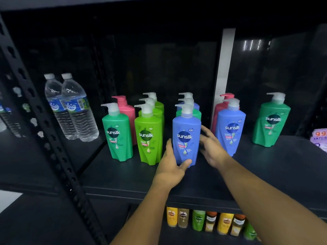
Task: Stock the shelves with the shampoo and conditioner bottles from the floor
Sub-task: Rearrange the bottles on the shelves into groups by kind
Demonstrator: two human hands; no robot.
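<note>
Placing step, I judge — the left hand (172, 165) cups its grip round the blue bottle (186, 138), upright near the shelf (123, 175) front edge, the right hand (210, 147) spread open alongside — next, release without tipping it.

"sunsilk", white on a dark round label, on five pump bottles on the shelf (221, 175):
- teal bottle (117, 144), nearest the left edge
- lime bottle (149, 147), just beside it
- front blue bottle (185, 124), mid-shelf, also with a small "NEW" badge at upper right
- second blue bottle (230, 138), right of it
- green bottle (270, 128), toward the right edge

Smaller label lines unreadable. Purple pack (321, 138) at the right edge: "99", with "ANTI-" below, cut off. Water bottles (74, 106), far left: blue brand label, unclear. Lower-shelf bottles (198, 220): labels too small.
</note>
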